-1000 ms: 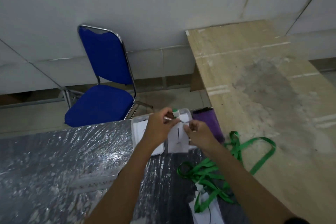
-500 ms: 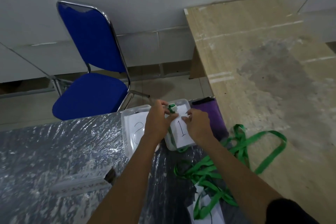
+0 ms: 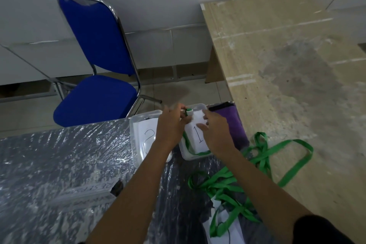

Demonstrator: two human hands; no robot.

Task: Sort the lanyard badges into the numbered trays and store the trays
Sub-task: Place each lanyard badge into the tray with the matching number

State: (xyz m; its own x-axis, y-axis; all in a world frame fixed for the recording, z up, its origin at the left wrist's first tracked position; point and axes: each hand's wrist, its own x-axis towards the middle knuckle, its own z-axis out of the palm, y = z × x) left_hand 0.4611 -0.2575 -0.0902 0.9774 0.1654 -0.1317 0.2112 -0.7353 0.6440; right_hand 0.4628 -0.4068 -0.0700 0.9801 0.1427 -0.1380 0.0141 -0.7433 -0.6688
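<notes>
Materials and finishes. My table (image 3: 59, 164) wears a crinkled, glossy plastic film that glints in patches. The trays (image 3: 136, 125) are translucent smooth plastic; the numbered sheets (image 3: 198, 136) inside them are matt white paper. The lanyards (image 3: 263, 156) are flat woven ribbon, green, with a faint sheen; my fingers (image 3: 183, 108) pinch a green-and-white plastic clip (image 3: 188, 112). The purple pouch (image 3: 235, 125) looks like soft matt cloth. The second table (image 3: 287, 65) is pale wood-grain board, scuffed and stained. The chair (image 3: 99, 55) has blue matt fabric and a polished metal frame.
</notes>
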